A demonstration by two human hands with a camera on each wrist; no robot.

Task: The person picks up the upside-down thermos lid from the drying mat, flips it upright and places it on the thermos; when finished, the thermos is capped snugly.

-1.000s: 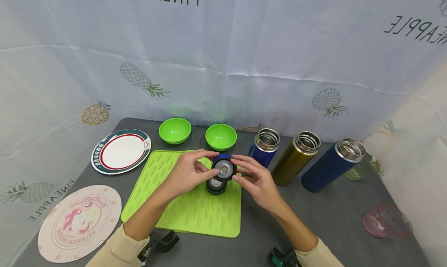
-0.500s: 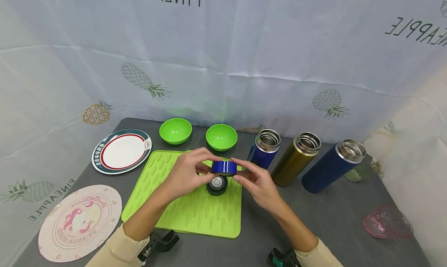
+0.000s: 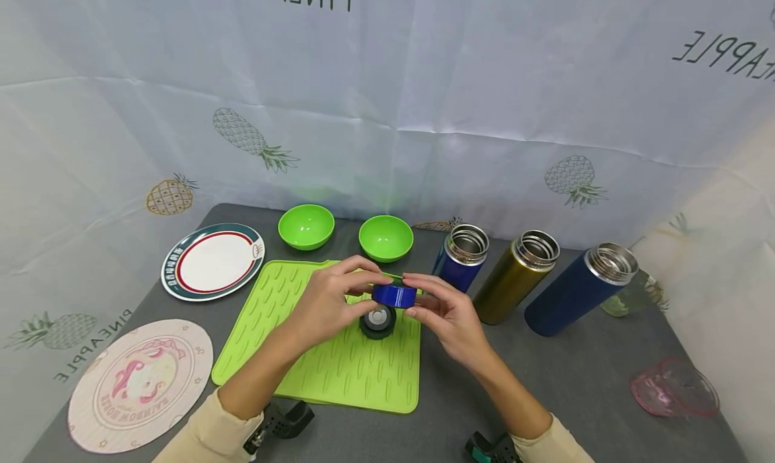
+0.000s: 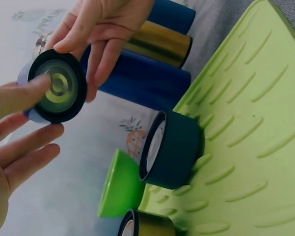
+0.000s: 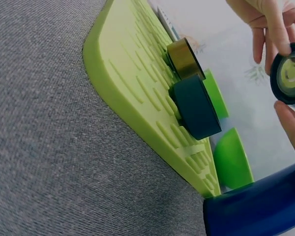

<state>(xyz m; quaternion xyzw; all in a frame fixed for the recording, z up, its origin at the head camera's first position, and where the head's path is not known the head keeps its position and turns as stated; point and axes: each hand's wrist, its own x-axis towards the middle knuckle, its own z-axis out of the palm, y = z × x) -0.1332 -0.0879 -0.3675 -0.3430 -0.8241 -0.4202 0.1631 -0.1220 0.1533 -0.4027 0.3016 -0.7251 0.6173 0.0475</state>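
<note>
Pinching a blue lid (image 3: 394, 294) between them, the left hand (image 3: 329, 301) and the right hand (image 3: 447, 313) held it in the air over the far part of the green mat (image 3: 321, 369), fingers curled round its rim from either side. The left wrist view showed the lid's black underside with a metal centre turned toward that camera, a left fingertip touching it. Directly below the held lid a dark lid (image 3: 377, 320) sat on the mat, and the wrist views showed a gold lid (image 5: 184, 58) just beside it, also on the mat. Toward the counter's far edge stood two green bowls (image 3: 305, 226); toward its right side stood three open flasks, blue (image 3: 460, 256), gold (image 3: 514, 276) and navy (image 3: 578, 288). A plate (image 3: 212, 261) lay near the left edge.
</note>
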